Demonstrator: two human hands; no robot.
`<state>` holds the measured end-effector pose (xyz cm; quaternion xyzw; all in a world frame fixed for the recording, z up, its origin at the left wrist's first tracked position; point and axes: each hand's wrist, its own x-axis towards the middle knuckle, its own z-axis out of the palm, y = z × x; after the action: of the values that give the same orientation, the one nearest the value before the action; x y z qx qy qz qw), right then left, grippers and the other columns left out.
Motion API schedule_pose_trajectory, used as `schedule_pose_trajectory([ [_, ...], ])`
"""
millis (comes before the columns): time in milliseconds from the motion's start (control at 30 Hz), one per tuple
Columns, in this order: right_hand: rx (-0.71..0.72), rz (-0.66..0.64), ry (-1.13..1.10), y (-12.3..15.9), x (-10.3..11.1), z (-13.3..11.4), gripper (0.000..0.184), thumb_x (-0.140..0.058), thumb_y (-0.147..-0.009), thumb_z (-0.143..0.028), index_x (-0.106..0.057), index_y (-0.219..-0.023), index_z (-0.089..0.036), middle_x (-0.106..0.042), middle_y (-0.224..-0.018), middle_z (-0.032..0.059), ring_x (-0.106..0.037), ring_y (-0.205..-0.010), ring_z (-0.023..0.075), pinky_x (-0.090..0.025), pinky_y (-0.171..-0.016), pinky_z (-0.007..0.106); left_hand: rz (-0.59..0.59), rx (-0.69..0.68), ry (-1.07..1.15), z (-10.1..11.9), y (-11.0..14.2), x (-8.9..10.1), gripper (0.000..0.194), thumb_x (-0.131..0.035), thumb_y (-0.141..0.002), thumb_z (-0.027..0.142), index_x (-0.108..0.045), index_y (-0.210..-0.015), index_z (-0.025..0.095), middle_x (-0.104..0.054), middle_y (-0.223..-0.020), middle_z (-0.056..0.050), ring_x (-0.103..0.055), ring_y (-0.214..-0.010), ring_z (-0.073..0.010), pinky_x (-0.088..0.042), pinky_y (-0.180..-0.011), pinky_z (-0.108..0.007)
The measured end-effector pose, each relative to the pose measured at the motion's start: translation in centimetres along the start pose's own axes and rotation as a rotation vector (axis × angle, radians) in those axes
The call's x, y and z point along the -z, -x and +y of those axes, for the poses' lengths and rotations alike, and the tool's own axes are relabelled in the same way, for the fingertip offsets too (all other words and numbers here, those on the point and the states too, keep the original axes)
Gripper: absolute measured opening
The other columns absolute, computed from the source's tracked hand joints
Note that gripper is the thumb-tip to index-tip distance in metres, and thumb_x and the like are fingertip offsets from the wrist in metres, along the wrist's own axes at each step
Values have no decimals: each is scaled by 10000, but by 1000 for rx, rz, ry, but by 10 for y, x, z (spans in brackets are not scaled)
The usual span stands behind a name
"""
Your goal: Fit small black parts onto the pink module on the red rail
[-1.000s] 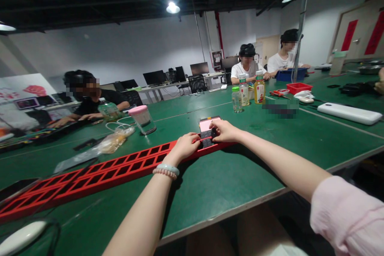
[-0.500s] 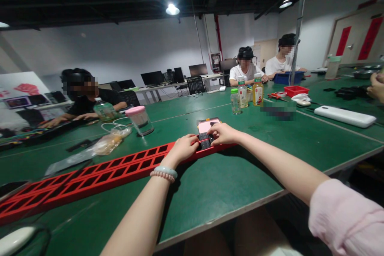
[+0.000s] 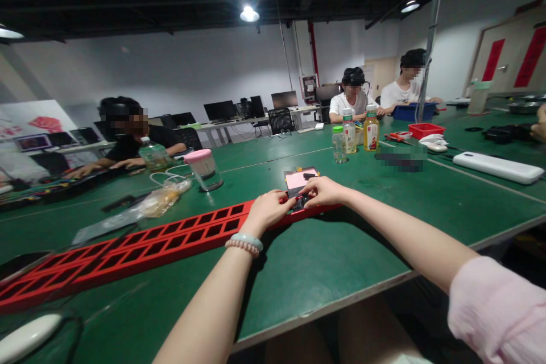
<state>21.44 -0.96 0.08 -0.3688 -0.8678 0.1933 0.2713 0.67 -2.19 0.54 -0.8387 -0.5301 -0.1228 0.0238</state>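
My left hand point(image 3: 269, 210), with two bracelets on its wrist, rests over the right part of a long red tray point(image 3: 187, 226) with two rows of square openings. Its fingertips press together at a small dark part point(image 3: 301, 203). From the other side, the curled fingers of my right hand point(image 3: 323, 190) touch the same dark part. What exactly each hand grips is partly hidden by the fingers. Just behind them lies a flat pink-topped item point(image 3: 300, 178) with dark and yellow edges.
On the green table point(image 3: 341, 261) stand a pink-lidded jar point(image 3: 205, 173), several drink bottles point(image 3: 370, 135), a red box point(image 3: 426, 129) and a white power bank point(image 3: 497, 167). A clear plastic bag point(image 3: 160, 202) lies at left, a white mouse point(image 3: 29, 336) at front left. Other people sit across the table.
My left hand has come closer to my right hand, its fingertips now over the dark part. The right hand stays nearly in place. The whole view has shifted slightly.
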Motion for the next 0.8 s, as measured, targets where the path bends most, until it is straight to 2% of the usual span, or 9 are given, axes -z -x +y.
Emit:
schedule_pose_trajectory([
  [200,29,-42,56,1,3,-2,304,-715,-658,-292,-724,-929,-152,-608,-705,-4,-527,-667,123,-350,-589,206,23,91,-50,9,0,-1,563,-335,-822,661,-693,-888,231,-677,-982,-103,-626,-865,-271,-429,-687,-297],
  [367,12,-10,-2,1,2,1,357,-742,-627,-286,-705,-954,-150,-636,-769,10,-559,-708,132,-388,-617,209,27,96,-41,12,0,-1,565,-361,-809,669,-697,-924,229,-672,-992,-109,-622,-889,-279,-427,-683,-294],
  [567,-43,39,-24,1,-2,4,290,-755,-606,-291,-700,-844,-134,-646,-752,10,-564,-690,124,-398,-600,204,4,122,-42,12,-4,-2,574,-373,-794,683,-700,-852,214,-682,-930,-100,-627,-820,-265,-414,-651,-283],
  [800,-37,-5,3,3,0,3,267,-727,-645,-286,-714,-865,-135,-679,-776,25,-582,-693,129,-411,-622,208,10,130,-54,11,-5,-3,575,-370,-789,685,-691,-834,210,-681,-912,-99,-626,-766,-259,-393,-601,-283],
])
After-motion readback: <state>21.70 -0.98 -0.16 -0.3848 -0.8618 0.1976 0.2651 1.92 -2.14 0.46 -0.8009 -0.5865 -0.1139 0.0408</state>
